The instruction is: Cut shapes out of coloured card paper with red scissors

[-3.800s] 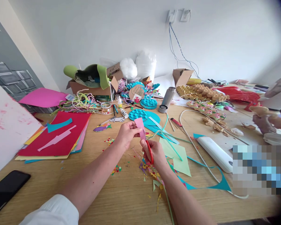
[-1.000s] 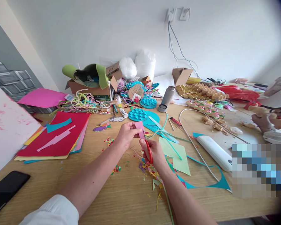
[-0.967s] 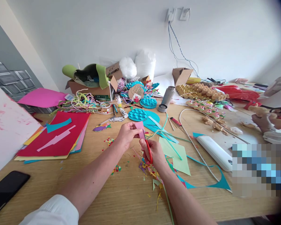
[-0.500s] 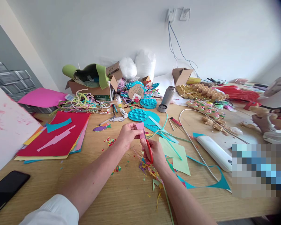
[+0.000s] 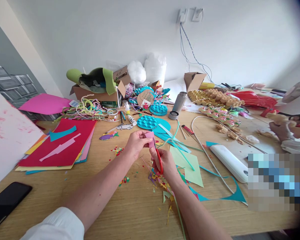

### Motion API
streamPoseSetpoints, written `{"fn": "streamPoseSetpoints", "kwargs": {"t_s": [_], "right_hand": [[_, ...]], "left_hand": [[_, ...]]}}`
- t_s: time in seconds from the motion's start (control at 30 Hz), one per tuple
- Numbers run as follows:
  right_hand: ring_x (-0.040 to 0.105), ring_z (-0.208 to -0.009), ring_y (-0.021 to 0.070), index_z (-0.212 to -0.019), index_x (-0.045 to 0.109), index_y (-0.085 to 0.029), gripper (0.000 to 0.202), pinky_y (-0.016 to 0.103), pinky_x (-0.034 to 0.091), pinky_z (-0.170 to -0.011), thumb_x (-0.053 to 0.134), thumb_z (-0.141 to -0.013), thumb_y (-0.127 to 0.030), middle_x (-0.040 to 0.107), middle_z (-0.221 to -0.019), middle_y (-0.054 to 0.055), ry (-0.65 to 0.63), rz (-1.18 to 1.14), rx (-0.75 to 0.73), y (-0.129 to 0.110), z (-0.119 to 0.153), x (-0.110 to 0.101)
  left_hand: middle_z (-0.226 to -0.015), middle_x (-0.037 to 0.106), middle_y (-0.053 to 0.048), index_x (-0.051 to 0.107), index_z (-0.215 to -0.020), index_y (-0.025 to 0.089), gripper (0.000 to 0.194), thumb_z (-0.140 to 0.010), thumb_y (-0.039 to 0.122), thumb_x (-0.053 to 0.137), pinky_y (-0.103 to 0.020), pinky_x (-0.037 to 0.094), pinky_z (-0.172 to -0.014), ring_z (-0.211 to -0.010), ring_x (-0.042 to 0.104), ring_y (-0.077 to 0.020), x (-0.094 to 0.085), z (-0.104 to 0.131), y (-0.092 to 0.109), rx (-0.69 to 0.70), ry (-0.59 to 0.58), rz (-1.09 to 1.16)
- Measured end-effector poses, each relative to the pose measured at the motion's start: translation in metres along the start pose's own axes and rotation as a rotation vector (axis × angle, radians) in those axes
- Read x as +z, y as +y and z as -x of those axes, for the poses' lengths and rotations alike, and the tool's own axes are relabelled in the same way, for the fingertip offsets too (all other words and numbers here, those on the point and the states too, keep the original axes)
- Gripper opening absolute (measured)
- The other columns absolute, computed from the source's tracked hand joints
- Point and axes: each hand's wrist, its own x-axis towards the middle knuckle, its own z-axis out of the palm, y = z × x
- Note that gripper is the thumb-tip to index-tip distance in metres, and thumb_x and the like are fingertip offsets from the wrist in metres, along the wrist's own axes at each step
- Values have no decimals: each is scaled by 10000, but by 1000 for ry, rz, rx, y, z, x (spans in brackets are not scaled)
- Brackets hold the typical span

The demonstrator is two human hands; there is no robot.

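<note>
A small piece of pink paper [image 5: 150,135] is pinched between the thumb and fingers of my left hand [image 5: 136,145]. My right hand [image 5: 167,163] grips red-handled scissors [image 5: 159,162], whose blades lie at the paper's right side. How far the blades are parted cannot be made out. Below my hands, colourful paper scraps [image 5: 162,181] are strewn over the wooden table [image 5: 110,206]. Small cut bits [image 5: 118,151] form a little pile left of my left wrist. A light green sheet [image 5: 190,166] lies right of my right hand.
Stacked coloured paper [image 5: 62,143] lies at left, above a black phone [image 5: 8,203]. Blue scaled paper discs [image 5: 147,122] and a grey flask [image 5: 180,102] stand beyond my hands. A white elongated device [image 5: 228,162] and a white cable [image 5: 210,158] are at right.
The pink paper has tilted slightly between my left fingers and sits a touch lower. Both hands stay in nearly the same place.
</note>
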Motion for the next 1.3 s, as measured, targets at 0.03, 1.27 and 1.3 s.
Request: {"fn": "streamPoseSetpoints", "kwargs": {"t_s": [0.03, 1.27, 1.3], "right_hand": [[459, -273, 99, -580, 473, -191, 519, 178, 304, -290, 581, -759, -666, 536, -397, -7, 1, 2, -3, 0, 0, 0], [429, -256, 96, -551, 484, -194, 507, 193, 311, -302, 596, -757, -644, 508, -359, -18, 16, -8, -5, -1, -1, 0], [427, -253, 97, -553, 482, -195, 510, 193, 307, -296, 596, -752, -649, 509, -359, -19, 16, -4, -3, 0, -1, 0]], "left_hand": [[-696, 693, -53, 674, -840, 105, 266, -582, 43, 686, -265, 530, -563, -600, 638, -147, 0, 0, 0, -3, -2, -3], [-738, 694, -57, 679, -824, 121, 256, -579, 80, 737, -268, 527, -600, -640, 640, -146, -1, 0, -2, -6, 22, -14], [-737, 693, -55, 678, -819, 122, 252, -578, 74, 733, -267, 527, -600, -640, 641, -145, -1, 0, -1, -8, 22, -13]]}}
